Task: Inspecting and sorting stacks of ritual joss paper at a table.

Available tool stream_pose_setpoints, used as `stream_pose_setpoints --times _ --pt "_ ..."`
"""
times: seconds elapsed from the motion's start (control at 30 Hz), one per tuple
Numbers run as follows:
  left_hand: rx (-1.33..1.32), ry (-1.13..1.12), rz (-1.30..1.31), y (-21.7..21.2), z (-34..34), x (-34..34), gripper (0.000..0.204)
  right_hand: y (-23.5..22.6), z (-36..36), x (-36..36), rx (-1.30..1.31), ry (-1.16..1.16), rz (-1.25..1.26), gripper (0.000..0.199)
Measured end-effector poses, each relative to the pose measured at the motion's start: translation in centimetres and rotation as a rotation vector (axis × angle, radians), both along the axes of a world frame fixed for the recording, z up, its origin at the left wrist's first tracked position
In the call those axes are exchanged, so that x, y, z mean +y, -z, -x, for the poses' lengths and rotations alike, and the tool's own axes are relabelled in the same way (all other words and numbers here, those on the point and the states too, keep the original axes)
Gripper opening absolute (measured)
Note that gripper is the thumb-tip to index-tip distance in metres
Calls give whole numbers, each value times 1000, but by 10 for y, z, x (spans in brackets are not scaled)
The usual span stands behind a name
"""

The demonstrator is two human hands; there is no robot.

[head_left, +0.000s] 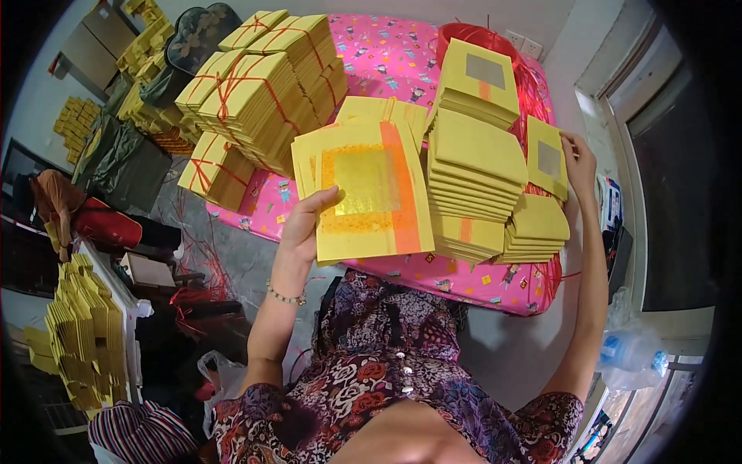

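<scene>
Head view: my left hand (305, 224) grips a fanned sheaf of yellow papers (363, 193); my right hand (580, 158) pinches one sheet (547, 158) beside the paper stacks (475, 178).

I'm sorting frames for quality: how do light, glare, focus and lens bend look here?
Head view: daylight is even and shadows soft; the gold foil on the sheets in the left hand shines without washing out; the right hand on a yellow sheet is sharp; straight lines such as the window frame bow near the rim, and the corners go black.
</scene>
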State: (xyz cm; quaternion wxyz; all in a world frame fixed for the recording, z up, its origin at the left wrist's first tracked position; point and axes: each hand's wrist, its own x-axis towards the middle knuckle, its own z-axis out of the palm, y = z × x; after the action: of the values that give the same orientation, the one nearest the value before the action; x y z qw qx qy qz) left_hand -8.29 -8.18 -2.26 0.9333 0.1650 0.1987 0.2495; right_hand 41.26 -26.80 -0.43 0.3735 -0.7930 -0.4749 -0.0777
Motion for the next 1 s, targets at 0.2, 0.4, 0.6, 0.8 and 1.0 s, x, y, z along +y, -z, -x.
stream_pose_setpoints --times 0.2,0.4,0.6,0.8,1.0 --pt "-158 60 45 -4 -5 -2 44 -68 171 32 190 -323 -23 18" --pt "-275 52 111 -15 -11 -3 45 -74 241 33 443 -569 220 25" --pt "-226 36 47 -17 -15 -9 47 -78 256 50 1031 -749 142 38" --pt "-113 -1 -71 -22 -14 -11 51 -81 272 55 1115 -863 80 41" --pt "47 -219 -456 -30 -19 -21 57 -91 285 54 1084 -926 72 45"
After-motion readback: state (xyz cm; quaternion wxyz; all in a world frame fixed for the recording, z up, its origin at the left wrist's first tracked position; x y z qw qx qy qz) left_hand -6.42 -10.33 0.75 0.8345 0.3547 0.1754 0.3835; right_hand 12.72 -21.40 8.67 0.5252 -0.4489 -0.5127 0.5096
